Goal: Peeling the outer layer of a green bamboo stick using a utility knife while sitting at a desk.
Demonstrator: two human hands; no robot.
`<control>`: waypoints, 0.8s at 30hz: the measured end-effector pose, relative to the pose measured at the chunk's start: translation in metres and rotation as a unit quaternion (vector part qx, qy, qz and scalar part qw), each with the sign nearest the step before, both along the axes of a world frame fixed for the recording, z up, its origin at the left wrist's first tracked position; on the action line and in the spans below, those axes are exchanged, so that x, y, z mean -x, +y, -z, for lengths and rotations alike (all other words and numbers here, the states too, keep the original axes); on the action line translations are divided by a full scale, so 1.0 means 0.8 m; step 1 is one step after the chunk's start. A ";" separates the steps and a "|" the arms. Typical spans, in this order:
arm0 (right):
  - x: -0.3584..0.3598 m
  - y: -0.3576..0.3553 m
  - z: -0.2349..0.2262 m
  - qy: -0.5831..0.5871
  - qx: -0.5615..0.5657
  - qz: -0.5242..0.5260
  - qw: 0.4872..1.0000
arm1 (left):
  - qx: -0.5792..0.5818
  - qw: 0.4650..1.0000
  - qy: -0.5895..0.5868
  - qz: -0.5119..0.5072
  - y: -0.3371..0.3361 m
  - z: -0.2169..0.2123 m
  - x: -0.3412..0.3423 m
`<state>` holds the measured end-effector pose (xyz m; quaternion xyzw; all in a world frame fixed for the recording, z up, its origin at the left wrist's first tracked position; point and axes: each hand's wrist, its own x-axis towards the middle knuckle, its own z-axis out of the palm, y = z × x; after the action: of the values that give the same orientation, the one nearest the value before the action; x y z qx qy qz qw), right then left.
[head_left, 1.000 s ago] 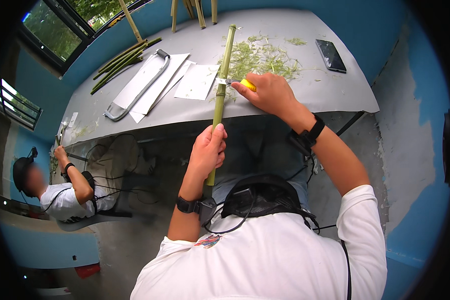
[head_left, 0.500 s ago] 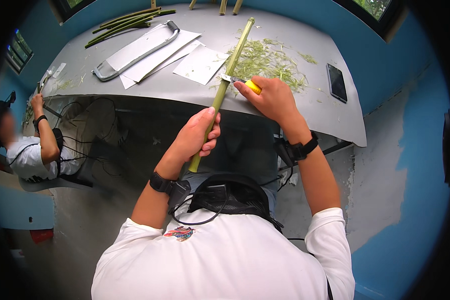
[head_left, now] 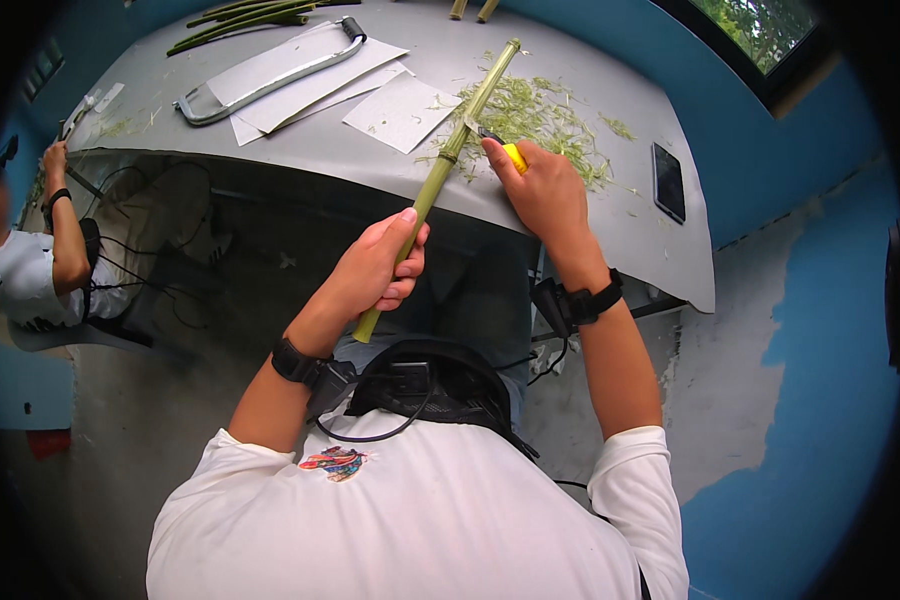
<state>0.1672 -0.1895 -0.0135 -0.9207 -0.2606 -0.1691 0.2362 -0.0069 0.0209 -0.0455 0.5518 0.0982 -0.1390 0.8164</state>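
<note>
My left hand (head_left: pixel 380 262) is wrapped round the lower part of a green bamboo stick (head_left: pixel 435 185), which slants up and away to the right over the table's near edge. My right hand (head_left: pixel 545 185) grips a yellow-handled utility knife (head_left: pixel 515 158). Its blade lies against the stick just beyond the dark node ring. Past the node the stick looks paler, as if scraped. Thin green shavings (head_left: pixel 540 120) are strewn on the table beside and beyond the stick.
On the grey table (head_left: pixel 610 235) lie a hacksaw (head_left: pixel 270 88) over white paper sheets (head_left: pixel 395 112), several green bamboo stalks (head_left: pixel 240 28) at the far left, and a phone (head_left: pixel 669 182) at the right. Another person (head_left: pixel 45 270) sits at the left, arm raised to the table.
The knife has moved up the stick, from at the node to a little beyond it. The view has shifted slightly, and my left hand keeps its hold.
</note>
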 end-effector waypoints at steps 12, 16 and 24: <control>0.028 -0.012 -0.025 0.050 0.018 -0.100 0.994 | 0.034 0.999 0.002 -0.006 0.014 0.003 0.007; 0.032 -0.009 -0.024 0.040 0.035 -0.096 0.994 | 0.033 0.999 0.015 -0.013 0.017 -0.005 0.007; 0.032 -0.008 -0.028 0.040 0.050 -0.114 0.991 | 0.036 0.999 0.013 -0.010 0.025 0.001 0.007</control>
<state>0.1420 -0.1960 0.0092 -0.9017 -0.3625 -0.0908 0.2174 -0.0128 0.0412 -0.0462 0.5194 0.1097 -0.1417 0.8355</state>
